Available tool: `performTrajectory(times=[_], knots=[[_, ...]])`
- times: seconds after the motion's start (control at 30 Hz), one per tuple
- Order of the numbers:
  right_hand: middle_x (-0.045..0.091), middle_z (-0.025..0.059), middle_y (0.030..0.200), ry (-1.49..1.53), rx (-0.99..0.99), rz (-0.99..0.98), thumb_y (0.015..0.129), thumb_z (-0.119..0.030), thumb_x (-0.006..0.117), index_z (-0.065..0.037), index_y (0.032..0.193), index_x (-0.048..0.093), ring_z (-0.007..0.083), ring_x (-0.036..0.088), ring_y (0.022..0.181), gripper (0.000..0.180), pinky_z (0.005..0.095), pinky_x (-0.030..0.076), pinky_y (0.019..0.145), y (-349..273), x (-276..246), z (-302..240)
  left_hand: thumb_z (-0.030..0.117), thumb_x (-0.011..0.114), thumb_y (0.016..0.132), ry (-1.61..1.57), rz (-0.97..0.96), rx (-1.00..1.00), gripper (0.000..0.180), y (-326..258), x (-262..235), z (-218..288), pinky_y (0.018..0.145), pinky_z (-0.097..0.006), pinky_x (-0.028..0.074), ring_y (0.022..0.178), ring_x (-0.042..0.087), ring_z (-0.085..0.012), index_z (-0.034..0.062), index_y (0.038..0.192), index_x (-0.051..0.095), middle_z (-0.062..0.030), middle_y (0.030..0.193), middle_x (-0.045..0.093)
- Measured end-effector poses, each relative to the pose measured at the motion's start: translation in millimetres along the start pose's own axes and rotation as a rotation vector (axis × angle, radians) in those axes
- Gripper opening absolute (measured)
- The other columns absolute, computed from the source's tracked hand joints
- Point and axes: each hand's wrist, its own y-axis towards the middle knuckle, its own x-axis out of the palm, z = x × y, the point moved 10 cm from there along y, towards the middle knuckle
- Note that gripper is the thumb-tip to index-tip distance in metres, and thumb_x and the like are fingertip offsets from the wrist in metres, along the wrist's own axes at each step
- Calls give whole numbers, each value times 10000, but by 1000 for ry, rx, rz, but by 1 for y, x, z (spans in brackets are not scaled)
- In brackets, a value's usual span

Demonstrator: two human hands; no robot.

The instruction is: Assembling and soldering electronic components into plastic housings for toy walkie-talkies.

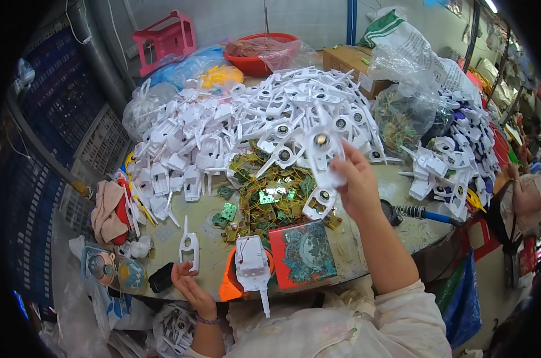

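My right hand [363, 182] is raised over the table's middle, its fingers closed on a white plastic housing half [325, 167] with a round speaker set in it. At the front edge my left hand [194, 291] hovers with fingers apart and nothing in them. Just beyond those fingers lies another white housing half [188, 243]. Between my hands, a white housing [252, 262] with its handle toward me rests on an orange holder [230, 285]. Beside it lies a red board with a worn dark pattern [303, 253]. Wired green circuit boards [276, 200] are heaped behind.
White housings [222, 128] form a large pile across the back, and more [455, 158] sit at the right. A soldering iron with a blue handle [434, 216] rests in a coiled stand. A red basin [261, 51] and a cardboard box [348, 62] stand behind. Another person's arm [526, 194] shows at right.
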Motion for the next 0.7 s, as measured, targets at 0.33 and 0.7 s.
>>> performTrajectory(times=[0.33, 0.7], knots=[[627, 59, 988, 300, 217, -254, 842, -46, 593, 35, 1333, 402, 78, 607, 832, 533, 239, 509, 752, -90, 40, -8, 220, 412, 956, 209, -166, 504, 305, 14, 30, 132, 903, -389, 407, 1004, 545, -299, -14, 1112, 530, -165, 1087, 564], [604, 43, 752, -730, -650, -734, 746, -54, 719, -18, 1307, 483, 153, 580, 564, 609, 300, 452, 479, -187, 129, -25, 37, 745, 748, -288, -486, 147, 295, 5, 100, 167, 866, -352, 470, 1058, 553, -256, 5, 993, 585, -165, 1176, 517]])
